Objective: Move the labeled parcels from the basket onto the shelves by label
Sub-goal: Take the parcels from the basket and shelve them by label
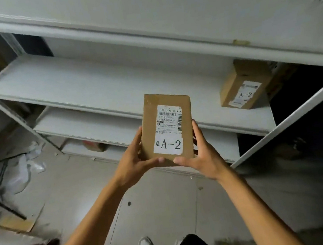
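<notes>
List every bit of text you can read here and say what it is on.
"A-2": white sticker on the flat brown cardboard parcel held by the left hand and right hand.
"A-2": white label on the brown cardboard box on the white metal shelf.
Held parcel's shipping label: barcode and print too small to read reliably.

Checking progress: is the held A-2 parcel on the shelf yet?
Not yet. Both hands, left and right, hold the parcel in front of the shelf.
</notes>
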`<state>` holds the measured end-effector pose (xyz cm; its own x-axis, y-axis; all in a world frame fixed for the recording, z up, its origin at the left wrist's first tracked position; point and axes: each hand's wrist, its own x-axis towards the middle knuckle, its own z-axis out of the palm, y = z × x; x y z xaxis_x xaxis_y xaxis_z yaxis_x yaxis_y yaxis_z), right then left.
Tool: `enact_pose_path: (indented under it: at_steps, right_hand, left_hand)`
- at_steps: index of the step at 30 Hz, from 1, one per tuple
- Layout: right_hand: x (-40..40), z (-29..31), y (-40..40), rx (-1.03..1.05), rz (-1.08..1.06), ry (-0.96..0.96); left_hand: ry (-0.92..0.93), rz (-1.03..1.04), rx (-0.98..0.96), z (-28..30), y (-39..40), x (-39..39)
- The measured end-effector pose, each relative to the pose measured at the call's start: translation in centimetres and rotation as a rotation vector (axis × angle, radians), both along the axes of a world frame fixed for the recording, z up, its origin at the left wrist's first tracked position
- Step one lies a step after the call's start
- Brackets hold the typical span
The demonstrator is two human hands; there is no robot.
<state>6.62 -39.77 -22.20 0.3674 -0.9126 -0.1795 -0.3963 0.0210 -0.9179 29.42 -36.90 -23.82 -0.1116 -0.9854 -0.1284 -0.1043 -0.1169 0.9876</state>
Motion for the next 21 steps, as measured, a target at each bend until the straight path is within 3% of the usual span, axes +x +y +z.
enact_pose_path:
  at_steps: [8, 21]
  right_hand:
    - [-8.7, -2.1, -10.5, -0.006, -0.1, 0.079]
    - [-13.4, -13.8, -24.2, -0.488, -0.524, 0.366]
  left_hand:
    - [-0.121, -0.135, -0.044, -2.3, -12.4, -8.7]
    - [-0.441, 0.049, -0.281, -11.6, -28.9, -17.4]
